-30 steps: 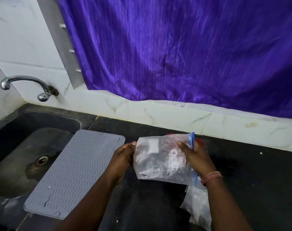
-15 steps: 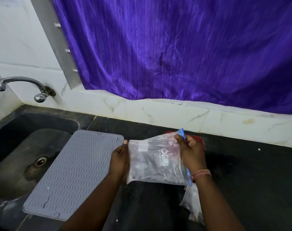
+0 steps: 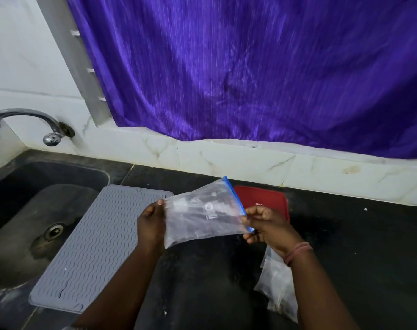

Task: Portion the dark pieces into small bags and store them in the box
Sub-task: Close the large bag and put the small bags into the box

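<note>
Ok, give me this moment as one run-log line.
left hand: grips zip bag's bottom | right hand: pinches blue zip end | bag: held above counter | red box: behind bag | second bag: lying on counter

A clear zip bag point(image 3: 202, 217) with a blue seal is held tilted before the red box point(image 3: 271, 201).

We're in a home kitchen: dark stone sink point(image 3: 31, 234), chrome wall tap point(image 3: 28, 122), black stone counter point(image 3: 345, 246), marble-look tiles point(image 3: 226, 160).

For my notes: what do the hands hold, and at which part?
Both hold one clear zip bag: left hand at its bottom end, right hand pinching the blue zip edge.
</note>
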The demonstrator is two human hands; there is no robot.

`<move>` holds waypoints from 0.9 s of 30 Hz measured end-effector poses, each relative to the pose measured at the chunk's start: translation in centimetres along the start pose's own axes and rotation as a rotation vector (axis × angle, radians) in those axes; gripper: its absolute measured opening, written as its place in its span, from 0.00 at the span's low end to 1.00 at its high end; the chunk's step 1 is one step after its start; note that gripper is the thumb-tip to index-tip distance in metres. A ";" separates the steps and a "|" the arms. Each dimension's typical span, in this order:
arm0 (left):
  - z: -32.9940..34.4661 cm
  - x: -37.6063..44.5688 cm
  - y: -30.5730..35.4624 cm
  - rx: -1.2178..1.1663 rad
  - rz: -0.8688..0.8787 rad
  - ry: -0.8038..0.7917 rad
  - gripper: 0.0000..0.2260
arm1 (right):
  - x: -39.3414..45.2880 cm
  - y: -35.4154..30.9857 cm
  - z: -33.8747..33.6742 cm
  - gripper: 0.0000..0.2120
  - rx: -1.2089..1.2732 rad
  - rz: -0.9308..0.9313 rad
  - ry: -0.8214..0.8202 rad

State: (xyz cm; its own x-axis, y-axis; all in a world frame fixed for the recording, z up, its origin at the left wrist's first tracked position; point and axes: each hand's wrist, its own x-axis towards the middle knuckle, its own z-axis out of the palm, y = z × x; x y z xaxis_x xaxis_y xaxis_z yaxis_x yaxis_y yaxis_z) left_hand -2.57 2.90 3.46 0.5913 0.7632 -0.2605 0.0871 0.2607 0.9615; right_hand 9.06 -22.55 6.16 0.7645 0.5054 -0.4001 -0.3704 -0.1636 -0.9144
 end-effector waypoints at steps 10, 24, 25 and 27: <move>1.8 -0.5 1.2 0.699 0.503 0.055 0.15 | 0.5 -2.3 2.1 0.08 0.099 -0.174 0.128; 4.0 -3.8 0.9 0.565 0.772 -0.265 0.07 | 0.4 -1.8 6.5 0.14 -0.294 -0.358 -0.021; 3.9 -3.8 1.1 0.562 0.752 -0.265 0.08 | 0.3 -1.7 6.7 0.15 -0.379 -0.415 0.001; 3.5 -3.7 1.1 0.522 0.674 -0.274 0.07 | 0.2 -1.8 7.0 0.17 -0.513 -0.538 0.037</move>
State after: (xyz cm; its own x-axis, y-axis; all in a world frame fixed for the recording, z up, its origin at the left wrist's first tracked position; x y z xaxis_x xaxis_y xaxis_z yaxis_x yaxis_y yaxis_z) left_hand -1.80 -1.71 5.75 0.8139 0.4716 0.3394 -0.0337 -0.5449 0.8378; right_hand 6.21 -16.25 8.20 0.7914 0.6000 0.1171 0.3459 -0.2815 -0.8950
